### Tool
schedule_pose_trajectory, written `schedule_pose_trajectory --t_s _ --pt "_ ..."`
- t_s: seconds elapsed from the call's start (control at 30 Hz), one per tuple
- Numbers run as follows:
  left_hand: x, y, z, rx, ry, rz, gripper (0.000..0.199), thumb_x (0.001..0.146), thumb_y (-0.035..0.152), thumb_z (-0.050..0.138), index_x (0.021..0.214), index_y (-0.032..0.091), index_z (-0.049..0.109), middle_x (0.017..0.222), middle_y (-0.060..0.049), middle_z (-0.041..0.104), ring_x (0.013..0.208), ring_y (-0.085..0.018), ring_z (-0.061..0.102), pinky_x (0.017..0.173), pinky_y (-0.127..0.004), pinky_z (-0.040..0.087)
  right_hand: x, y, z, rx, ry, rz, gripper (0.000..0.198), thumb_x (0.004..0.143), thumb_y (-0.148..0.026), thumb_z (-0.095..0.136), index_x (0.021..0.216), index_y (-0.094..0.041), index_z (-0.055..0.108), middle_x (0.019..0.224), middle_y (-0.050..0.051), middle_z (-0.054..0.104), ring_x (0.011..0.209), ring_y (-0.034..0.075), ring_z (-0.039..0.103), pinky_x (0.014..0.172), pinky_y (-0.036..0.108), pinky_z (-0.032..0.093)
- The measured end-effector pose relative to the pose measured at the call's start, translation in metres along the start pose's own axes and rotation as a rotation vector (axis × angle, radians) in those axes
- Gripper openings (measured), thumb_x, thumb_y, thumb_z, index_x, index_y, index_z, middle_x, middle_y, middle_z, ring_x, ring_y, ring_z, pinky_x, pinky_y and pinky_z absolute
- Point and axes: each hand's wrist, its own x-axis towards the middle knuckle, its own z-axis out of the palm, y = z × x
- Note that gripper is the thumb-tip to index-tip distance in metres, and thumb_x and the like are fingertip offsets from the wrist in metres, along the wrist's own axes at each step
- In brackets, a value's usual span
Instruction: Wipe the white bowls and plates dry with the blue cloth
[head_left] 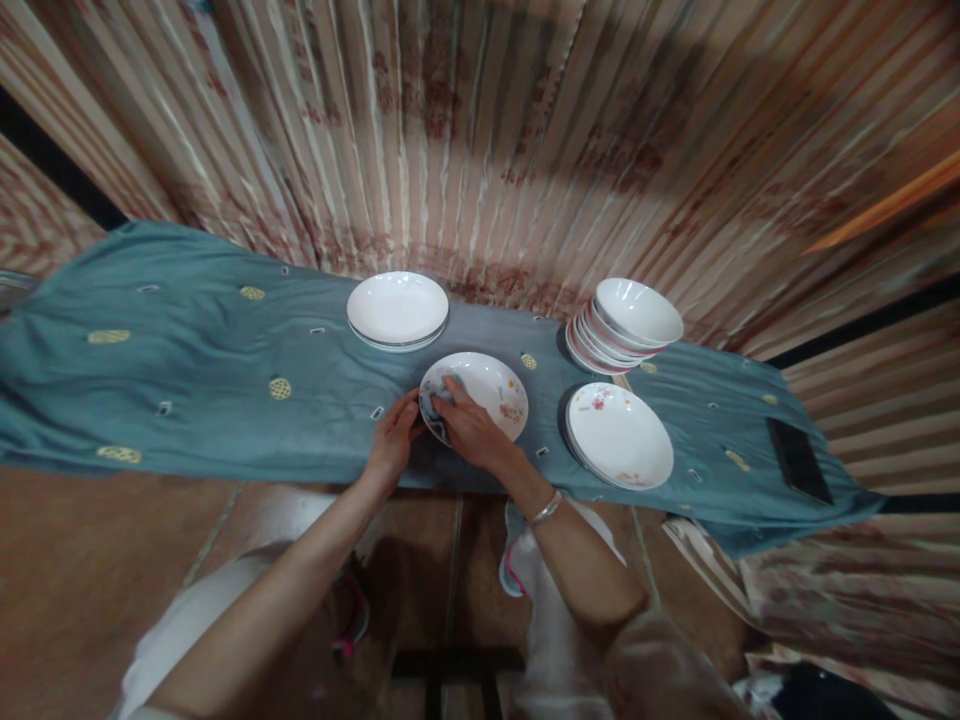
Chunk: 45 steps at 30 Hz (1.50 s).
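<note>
A white plate with a flower print is in front of me, close to the table's near edge. My left hand grips its left rim, with the thumb at the edge. Over the plate's left part, my right hand presses a bluish-grey cloth against the surface; the fingers partly hide the cloth. A silver bracelet circles my right wrist.
Behind the plate stand stacked white plates with a dark rim. To the right are stacked bowls and a pile of flowered plates. A black phone-like slab lies at the far right of the green tablecloth. A pleated curtain hangs behind.
</note>
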Motion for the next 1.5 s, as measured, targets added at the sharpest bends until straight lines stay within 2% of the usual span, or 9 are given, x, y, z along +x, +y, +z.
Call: schedule_pose_trajectory --t_s 0.13,0.33,0.47,0.57,0.67,0.9,1.2,1.37,1.5 --pt "0.002 -0.003 -0.001 -0.002 0.024 -0.007 0.049 0.064 0.048 0.081 0.101 0.018 0.073 0.117 -0.010 0.073 0.112 -0.029 0.065 0.090 -0.041 0.057 0.005 -0.004 -0.002 0.062 0.044 0.015 0.050 0.093 -0.006 0.040 0.142 -0.012 0.051 0.149 0.019 0.045 0.138 0.027 0.050 0.110 0.042 0.051" --pt "0.001 -0.003 -0.002 0.009 -0.006 0.000 0.044 0.068 0.048 0.078 0.102 0.020 0.074 0.117 -0.009 0.073 0.112 -0.029 0.064 0.088 -0.039 0.057 0.005 0.002 0.001 0.176 0.150 -0.061 0.062 0.092 -0.010 0.041 0.153 -0.009 0.034 0.153 0.021 0.043 0.148 0.029 0.036 0.120 0.053 0.039" --pt "0.001 -0.003 -0.003 0.026 -0.003 0.007 0.047 0.068 0.049 0.078 0.104 0.019 0.073 0.113 -0.008 0.073 0.110 -0.027 0.064 0.086 -0.037 0.057 0.001 0.006 -0.001 0.139 0.202 -0.137 0.061 0.090 -0.010 0.044 0.151 -0.010 0.041 0.154 0.018 0.045 0.147 0.029 0.037 0.123 0.055 0.033" --pt "0.001 -0.004 -0.003 0.024 -0.005 0.004 0.049 0.069 0.050 0.078 0.106 0.018 0.072 0.116 -0.009 0.073 0.113 -0.028 0.064 0.087 -0.037 0.057 -0.002 0.006 -0.003 0.111 0.198 -0.149 0.053 0.092 -0.011 0.045 0.145 -0.013 0.050 0.146 0.018 0.054 0.138 0.028 0.048 0.119 0.053 0.038" --pt "0.000 -0.002 -0.003 0.041 -0.006 0.001 0.048 0.070 0.049 0.077 0.106 0.019 0.072 0.119 -0.009 0.072 0.116 -0.029 0.063 0.090 -0.037 0.057 -0.002 0.004 -0.003 0.106 0.122 -0.174 0.050 0.095 -0.010 0.040 0.143 -0.011 0.053 0.142 0.018 0.058 0.134 0.025 0.052 0.117 0.049 0.041" --pt "-0.002 0.001 0.001 0.028 0.048 -0.018 0.043 0.067 0.046 0.078 0.100 0.019 0.073 0.117 -0.009 0.073 0.115 -0.029 0.064 0.092 -0.041 0.057 0.007 0.002 0.004 0.105 0.064 -0.171 0.062 0.093 -0.005 0.036 0.154 -0.009 0.037 0.155 0.021 0.044 0.147 0.026 0.038 0.121 0.052 0.035" --pt "-0.003 0.002 0.000 0.053 0.017 -0.005 0.052 0.066 0.051 0.079 0.105 0.018 0.073 0.124 -0.011 0.071 0.120 -0.031 0.062 0.097 -0.043 0.054 0.026 0.003 0.002 0.003 0.129 -0.095 0.052 0.100 -0.020 0.042 0.150 -0.008 0.042 0.151 0.023 0.044 0.140 0.029 0.042 0.117 0.051 0.037" --pt "-0.004 0.004 0.000 0.063 -0.039 0.018 0.056 0.069 0.056 0.076 0.109 0.017 0.071 0.122 -0.013 0.072 0.120 -0.032 0.063 0.096 -0.044 0.055 0.033 0.013 0.001 -0.069 0.131 -0.039 0.054 0.098 -0.015 0.042 0.151 -0.009 0.041 0.156 0.021 0.040 0.139 0.029 0.043 0.117 0.050 0.036" --pt "-0.004 0.006 0.001 0.070 -0.047 0.007 0.056 0.068 0.059 0.077 0.107 0.019 0.071 0.122 -0.012 0.072 0.119 -0.033 0.063 0.093 -0.043 0.056 0.032 0.023 -0.004 -0.156 0.129 0.041 0.059 0.094 -0.005 0.036 0.153 -0.007 0.037 0.159 0.021 0.038 0.141 0.028 0.041 0.117 0.048 0.035"
